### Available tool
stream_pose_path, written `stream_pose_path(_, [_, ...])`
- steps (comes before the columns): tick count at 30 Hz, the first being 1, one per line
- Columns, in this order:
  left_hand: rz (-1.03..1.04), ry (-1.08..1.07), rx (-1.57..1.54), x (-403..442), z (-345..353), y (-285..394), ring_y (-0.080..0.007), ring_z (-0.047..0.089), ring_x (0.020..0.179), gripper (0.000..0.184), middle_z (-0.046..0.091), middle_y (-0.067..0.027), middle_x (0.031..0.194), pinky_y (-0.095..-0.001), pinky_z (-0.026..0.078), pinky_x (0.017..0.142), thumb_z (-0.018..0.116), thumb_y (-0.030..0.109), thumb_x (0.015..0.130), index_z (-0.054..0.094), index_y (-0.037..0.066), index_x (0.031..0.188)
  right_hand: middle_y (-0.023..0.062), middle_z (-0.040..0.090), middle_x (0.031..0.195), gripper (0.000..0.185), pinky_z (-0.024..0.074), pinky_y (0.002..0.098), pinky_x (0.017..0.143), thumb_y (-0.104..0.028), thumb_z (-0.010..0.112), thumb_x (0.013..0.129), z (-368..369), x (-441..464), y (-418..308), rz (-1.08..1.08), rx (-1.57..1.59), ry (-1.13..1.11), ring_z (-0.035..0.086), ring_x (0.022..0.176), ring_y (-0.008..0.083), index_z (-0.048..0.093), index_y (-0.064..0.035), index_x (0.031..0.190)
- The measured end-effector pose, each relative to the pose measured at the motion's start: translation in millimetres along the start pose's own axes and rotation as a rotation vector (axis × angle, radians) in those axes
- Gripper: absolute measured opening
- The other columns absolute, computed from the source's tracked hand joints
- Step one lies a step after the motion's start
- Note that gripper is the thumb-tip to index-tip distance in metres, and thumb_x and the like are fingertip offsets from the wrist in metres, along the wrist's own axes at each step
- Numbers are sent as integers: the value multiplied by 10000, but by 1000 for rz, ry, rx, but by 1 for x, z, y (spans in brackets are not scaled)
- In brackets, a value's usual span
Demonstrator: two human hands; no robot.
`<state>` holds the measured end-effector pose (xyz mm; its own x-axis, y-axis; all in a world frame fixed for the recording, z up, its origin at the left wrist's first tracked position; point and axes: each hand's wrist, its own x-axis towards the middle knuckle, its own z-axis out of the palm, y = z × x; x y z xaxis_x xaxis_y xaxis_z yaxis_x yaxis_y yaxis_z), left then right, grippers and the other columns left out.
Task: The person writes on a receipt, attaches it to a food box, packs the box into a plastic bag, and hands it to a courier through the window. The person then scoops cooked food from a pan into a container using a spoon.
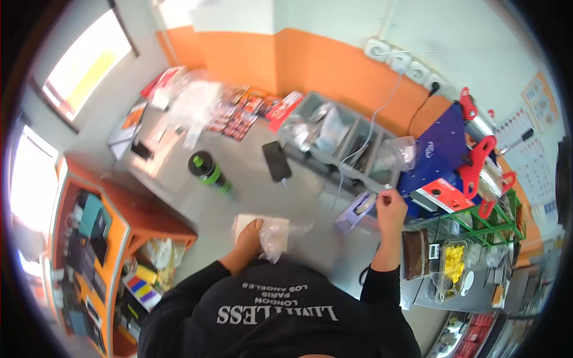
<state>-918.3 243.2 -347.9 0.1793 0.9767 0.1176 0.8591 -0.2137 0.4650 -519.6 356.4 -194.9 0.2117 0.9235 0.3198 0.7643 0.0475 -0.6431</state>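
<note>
My left hand (249,237) rests at the table's near edge, its fingers closed over a flat cream-coloured packet (244,220). Crumpled clear plastic (274,240) lies over the packet's right side, against the hand. My right hand (391,207) is raised beside a light purple tape dispenser (351,216) that carries a roll of tape (364,204). The fingers of that hand are pinched together; whatever is between them is too small to make out.
A black-and-green bottle (206,169) and a phone (276,161) stand or lie ahead on the grey table. Behind them is a grey divided bin (307,110) with plastic bags. Food containers (455,262) are at right, an orange shelf unit (116,238) at left.
</note>
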Motion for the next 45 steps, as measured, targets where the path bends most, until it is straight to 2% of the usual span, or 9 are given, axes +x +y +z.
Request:
stream_pose_path(2, [-23, 3, -49, -4, -16, 12, -399, 614, 1072, 402, 618, -203, 1154, -441, 513, 915, 676, 165, 807, 561, 33, 1168, 102, 720, 872, 42, 547, 292, 705, -19, 695, 890, 40, -28, -36, 167, 623, -317, 702, 784, 173, 680, -11, 928])
stream_pose_path(6, [-5, 3, -178, -11, -17, 11, -378, 602, 1100, 372, 607, -186, 1171, -425, 493, 960, 692, 145, 794, 579, 24, 1127, 66, 717, 878, 125, 546, 257, 710, -31, 694, 912, 163, -93, -63, 175, 954, -642, 675, 790, 111, 701, -2, 1033])
stream_pose_path(10, [93, 174, -231, -12, -9, 8, -360, 617, 1058, 285, 597, -164, 1139, -400, 511, 915, 655, 0, 780, 614, 2, 1063, 84, 724, 883, 164, 541, 273, 707, -34, 703, 899, 212, -129, -79, 52, 837, -714, 678, 771, 141, 706, 9, 1057])
stream_pose_path(12, [39, 148, -310, -18, -11, 7, -338, 621, 1059, 274, 595, -153, 1141, -388, 518, 912, 642, -5, 796, 627, 15, 1069, 108, 725, 876, 135, 527, 293, 659, -16, 710, 858, 202, -132, -95, -342, 520, -676, 665, 706, 179, 725, 1, 991])
stream_pose_path(22, [13, 172, -304, -30, -21, 15, -275, 654, 1004, 285, 632, -94, 1072, -363, 550, 852, 641, -5, 810, 698, 64, 1081, 112, 683, 798, 85, 514, 312, 624, -38, 714, 838, 212, -153, -105, -186, 459, -391, 642, 660, 200, 730, -37, 921])
stream_pose_path(27, [54, 212, -290, -23, -28, 19, -274, 652, 986, 262, 651, -82, 1021, -371, 545, 856, 636, 30, 803, 707, 69, 1052, 88, 704, 806, 136, 510, 283, 619, -30, 720, 838, 210, -152, -97, -434, 462, -502, 642, 642, 178, 696, -31, 972])
stream_pose_path(32, [280, 280, -19, -8, -42, 19, -280, 646, 1006, 266, 671, -70, 990, -382, 519, 912, 609, 71, 780, 725, 95, 1018, 68, 752, 879, 312, 506, 269, 615, -18, 719, 848, 204, -147, -94, -237, 607, -651, 650, 642, 151, 587, -47, 1129])
stream_pose_path(35, [230, 152, -92, -7, -39, 11, -280, 646, 1016, 262, 675, -70, 1012, -382, 523, 905, 603, 72, 790, 727, 96, 1019, 66, 762, 892, 351, 505, 265, 613, -18, 720, 854, 205, -146, -89, -239, 623, -682, 651, 639, 142, 549, -51, 1159])
stream_pose_path(45, [240, 132, -98, -10, -36, 11, -269, 648, 1022, 264, 666, -69, 1015, -369, 529, 900, 608, 55, 781, 717, 87, 1020, 65, 760, 900, 345, 544, 277, 670, -70, 737, 867, 205, -145, -83, -191, 687, -713, 705, 716, 160, 562, -58, 1164])
